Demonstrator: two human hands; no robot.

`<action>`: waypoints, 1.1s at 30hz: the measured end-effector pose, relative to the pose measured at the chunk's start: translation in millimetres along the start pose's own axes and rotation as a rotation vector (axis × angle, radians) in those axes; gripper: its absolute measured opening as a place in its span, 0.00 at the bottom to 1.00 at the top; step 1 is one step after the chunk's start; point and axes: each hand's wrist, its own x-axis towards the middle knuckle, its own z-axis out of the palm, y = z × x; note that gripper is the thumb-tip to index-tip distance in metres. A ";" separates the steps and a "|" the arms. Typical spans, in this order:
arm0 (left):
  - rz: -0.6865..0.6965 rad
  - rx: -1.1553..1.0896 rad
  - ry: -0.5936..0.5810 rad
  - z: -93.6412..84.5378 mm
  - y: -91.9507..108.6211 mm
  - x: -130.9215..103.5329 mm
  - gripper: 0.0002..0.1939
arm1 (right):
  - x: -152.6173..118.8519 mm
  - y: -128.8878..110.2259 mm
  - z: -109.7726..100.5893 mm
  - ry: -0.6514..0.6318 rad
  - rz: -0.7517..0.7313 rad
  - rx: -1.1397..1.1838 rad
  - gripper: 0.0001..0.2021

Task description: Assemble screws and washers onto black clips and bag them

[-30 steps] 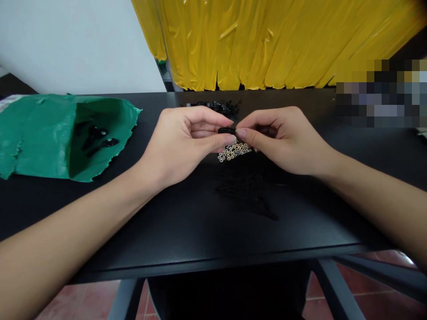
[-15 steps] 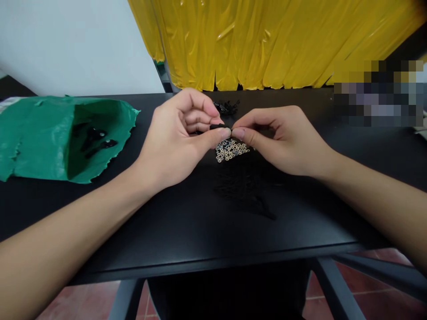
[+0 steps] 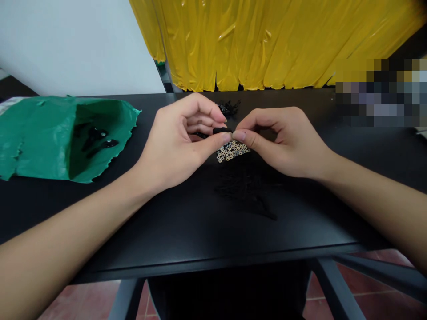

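My left hand (image 3: 182, 144) pinches a small black part (image 3: 220, 130) between thumb and fingers over the middle of the black table (image 3: 187, 231). Its fingertips nearly meet those of my right hand (image 3: 280, 140), whose thumb and index finger are pressed together at the part's right end. Whatever lies between the right fingertips is too small to make out. Just below the fingertips lies a pile of small brass-coloured rings (image 3: 230, 153). Behind the hands sits a small heap of black pieces (image 3: 230, 107). Nearer the front edge lies another heap of thin black pieces (image 3: 243, 189).
An open green plastic bag (image 3: 40, 138) with black parts inside lies on the left. Yellow plastic sheeting (image 3: 240, 44) hangs behind the table, beside a pale panel (image 3: 76, 44). A blurred-out patch covers the back right.
Both hands have shifted slightly down. The left index finger has moved off a little, and more of the black part shows above the left thumb.
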 end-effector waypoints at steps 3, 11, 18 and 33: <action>0.004 -0.023 0.018 -0.8 -1.4 0.2 0.14 | 1.1 2.3 -1.1 0.002 0.019 -0.019 0.12; 0.077 -0.027 0.048 -1.4 -6.0 -1.5 0.14 | 2.8 2.6 -6.3 -0.034 -0.064 -0.096 0.06; 0.106 -0.017 0.043 -2.7 -8.1 -3.5 0.12 | 1.4 0.4 -8.6 -0.044 -0.062 -0.134 0.06; 0.020 -0.115 0.096 -0.1 -1.7 1.2 0.22 | 3.5 0.5 -9.8 0.001 -0.089 -0.081 0.10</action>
